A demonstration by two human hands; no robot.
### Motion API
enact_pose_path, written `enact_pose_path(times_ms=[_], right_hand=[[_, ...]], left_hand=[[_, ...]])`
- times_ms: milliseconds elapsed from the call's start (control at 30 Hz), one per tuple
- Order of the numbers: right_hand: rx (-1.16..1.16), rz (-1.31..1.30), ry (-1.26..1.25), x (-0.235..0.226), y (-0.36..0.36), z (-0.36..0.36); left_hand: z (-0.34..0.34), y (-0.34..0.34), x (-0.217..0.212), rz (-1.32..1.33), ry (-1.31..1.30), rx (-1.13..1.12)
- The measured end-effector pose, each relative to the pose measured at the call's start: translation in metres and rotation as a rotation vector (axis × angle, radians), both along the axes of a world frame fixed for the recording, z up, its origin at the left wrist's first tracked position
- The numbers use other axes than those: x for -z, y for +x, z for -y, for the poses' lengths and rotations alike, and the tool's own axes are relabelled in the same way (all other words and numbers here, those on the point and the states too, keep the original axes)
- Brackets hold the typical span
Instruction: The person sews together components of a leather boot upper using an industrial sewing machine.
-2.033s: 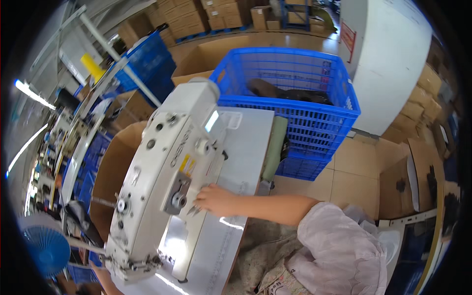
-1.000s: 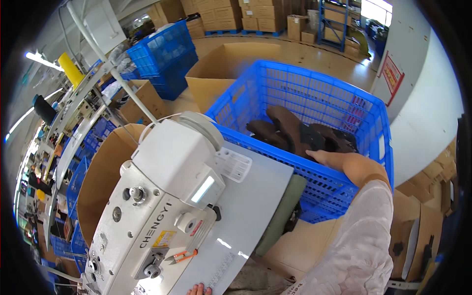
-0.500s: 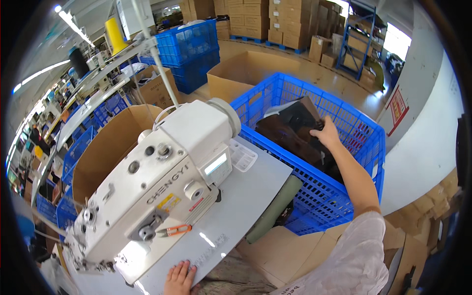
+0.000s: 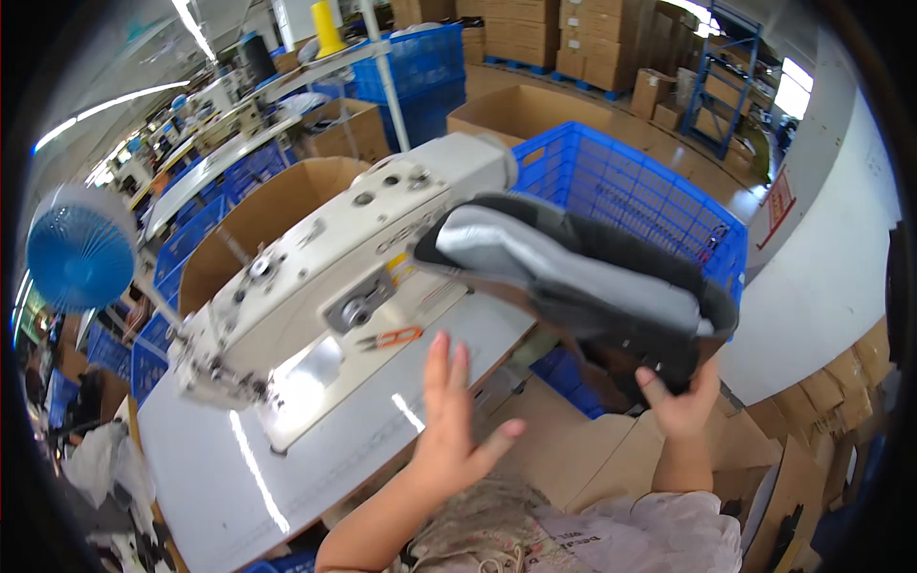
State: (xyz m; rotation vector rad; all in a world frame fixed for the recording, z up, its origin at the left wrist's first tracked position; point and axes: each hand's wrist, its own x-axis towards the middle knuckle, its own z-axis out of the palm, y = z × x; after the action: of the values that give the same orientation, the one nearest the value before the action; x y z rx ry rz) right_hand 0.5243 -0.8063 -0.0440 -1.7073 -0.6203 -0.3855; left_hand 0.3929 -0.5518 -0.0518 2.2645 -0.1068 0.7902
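My right hand (image 4: 684, 405) grips the lower right end of a dark brown and black sewn piece with a silver-grey inner face (image 4: 573, 272). The piece is smeared by motion, and its exact kind cannot be told. It hangs tilted in front of the blue crate, hiding part of the sewing machine's right end. My left hand (image 4: 454, 430) is raised over the near edge of the table, fingers spread and holding nothing. Beyond it stands the white sewing machine (image 4: 287, 282). Orange-handled thread snips (image 4: 394, 338) lie on the machine bed.
The blue plastic crate (image 4: 659, 196) stands right of the grey-white sewing table (image 4: 229, 497). Open cardboard cartons (image 4: 521, 110) are behind the machine. A blue fan (image 4: 81, 253) is at left. A white pillar (image 4: 821, 258) rises at right.
My right hand has lifted the dark piece out of the crate and brought it nearer, toward the left. My left hand has risen from the table's front edge and opened. The view has shifted.
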Motion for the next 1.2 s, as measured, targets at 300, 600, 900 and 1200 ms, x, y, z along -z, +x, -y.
enact_pose_path(times_ms=[300,600,900,1200], right_hand=[[-0.348,-0.043,0.03,0.032,-0.103,-0.038],[-0.772,0.593,-0.25,0.004,-0.125,-0.058],[-0.934,0.866,-0.121,-0.047,-0.115,-0.156],[-0.942,0.764,-0.42,-0.02,-0.13,-0.189]], left_hand=[[0.024,-0.061,-0.012,0.086,-0.256,0.028],[-0.015,-0.123,-0.014,0.411,-1.25,0.131],[-0.024,-0.135,0.043,0.084,-1.786,0.289],[-0.025,-0.2,0.081,0.492,-1.403,-0.35]])
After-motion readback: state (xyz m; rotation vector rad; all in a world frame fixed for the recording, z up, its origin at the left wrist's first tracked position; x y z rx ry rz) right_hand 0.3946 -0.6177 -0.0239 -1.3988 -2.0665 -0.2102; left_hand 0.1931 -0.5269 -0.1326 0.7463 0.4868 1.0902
